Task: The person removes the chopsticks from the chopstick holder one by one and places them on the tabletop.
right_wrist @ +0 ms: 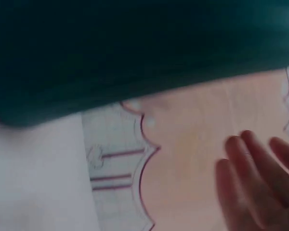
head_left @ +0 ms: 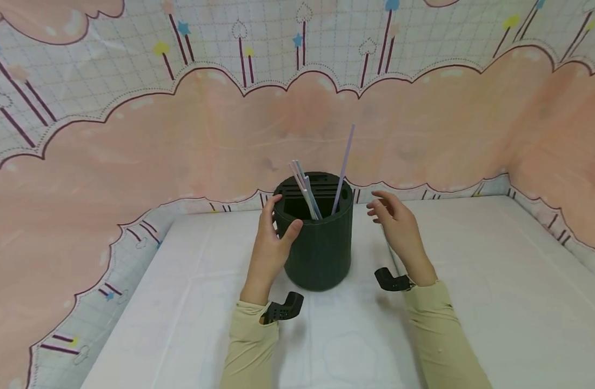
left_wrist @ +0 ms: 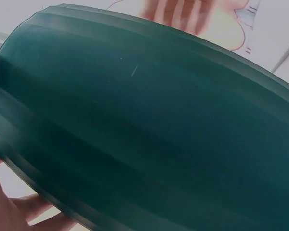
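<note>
A dark green round pen holder (head_left: 319, 254) stands upright on the white table, with slots across the back of its top. Several thin pastel straws (head_left: 307, 189) lean together in its front opening, and one purple straw (head_left: 346, 159) rises at the right. My left hand (head_left: 270, 243) holds the holder at its left side, thumb on the front rim and fingers round the far side. The holder's wall (left_wrist: 144, 115) fills the left wrist view. To the right of the holder, my right hand (head_left: 399, 229) hovers with loosely bent fingers, holding nothing. Its fingers (right_wrist: 250, 178) show apart from the holder in the right wrist view.
The white table (head_left: 496, 286) extends to both sides. Behind it hangs a peach and white patterned cloth (head_left: 423, 129), which also borders the left and right edges. A black wrist camera (head_left: 283, 307) is on the left wrist, another camera (head_left: 392, 281) on the right.
</note>
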`<state>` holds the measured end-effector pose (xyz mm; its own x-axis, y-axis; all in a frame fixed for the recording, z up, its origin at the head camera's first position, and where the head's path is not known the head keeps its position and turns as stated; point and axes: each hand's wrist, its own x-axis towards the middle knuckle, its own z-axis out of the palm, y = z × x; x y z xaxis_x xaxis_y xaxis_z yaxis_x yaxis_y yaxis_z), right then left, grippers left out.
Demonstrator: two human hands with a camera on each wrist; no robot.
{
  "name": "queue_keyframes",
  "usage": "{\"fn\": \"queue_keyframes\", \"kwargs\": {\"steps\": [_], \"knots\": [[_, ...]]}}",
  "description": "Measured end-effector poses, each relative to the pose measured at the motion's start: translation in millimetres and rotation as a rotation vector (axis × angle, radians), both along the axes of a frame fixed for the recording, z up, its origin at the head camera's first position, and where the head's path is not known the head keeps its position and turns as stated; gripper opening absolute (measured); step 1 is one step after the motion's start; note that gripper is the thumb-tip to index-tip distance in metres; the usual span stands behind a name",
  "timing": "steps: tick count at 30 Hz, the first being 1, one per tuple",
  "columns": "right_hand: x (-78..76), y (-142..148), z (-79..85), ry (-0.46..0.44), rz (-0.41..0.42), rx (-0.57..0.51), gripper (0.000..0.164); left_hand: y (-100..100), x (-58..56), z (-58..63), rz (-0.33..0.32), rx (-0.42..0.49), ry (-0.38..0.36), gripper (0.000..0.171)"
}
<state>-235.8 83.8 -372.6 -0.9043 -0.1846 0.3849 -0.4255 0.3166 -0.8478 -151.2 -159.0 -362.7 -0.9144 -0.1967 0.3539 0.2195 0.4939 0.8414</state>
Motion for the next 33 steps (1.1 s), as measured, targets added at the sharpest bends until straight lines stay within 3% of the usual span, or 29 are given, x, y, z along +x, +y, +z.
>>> {"fn": "queue_keyframes", "kwargs": {"steps": [3,7,11,20,23,28,33], "knots": [[6.9,-13.5,6.0,0.105,0.017,-0.066,0.037,-0.3,0.5,-0.2,0.0,-0.007,0.005,0.065],[16.1,-28.2,11.8,0.223,0.1,-0.122,0.038,-0.2,0.1,-0.6,0.003,-0.01,0.005,0.065],[23.5,-38.2,15.2,0.278,0.133,-0.057,0.042,0.2,-0.2,-0.5,0.008,-0.007,0.004,0.064],[44.2,-57.4,29.3,0.373,0.068,0.176,0.045,-0.2,-0.1,-0.2,0.013,-0.005,0.009,0.064],[52.5,-67.9,33.5,0.389,0.024,0.209,0.045,-0.8,-0.9,0.5,0.011,-0.007,0.013,0.064],[60.6,-78.9,33.8,0.493,-0.042,0.27,0.041,-1.9,-2.3,0.3,0.0,0.001,0.011,0.065],[64.4,-82.4,32.8,0.563,-0.048,0.288,0.034,-2.1,-3.0,0.5,-0.006,0.008,0.014,0.065]]}}
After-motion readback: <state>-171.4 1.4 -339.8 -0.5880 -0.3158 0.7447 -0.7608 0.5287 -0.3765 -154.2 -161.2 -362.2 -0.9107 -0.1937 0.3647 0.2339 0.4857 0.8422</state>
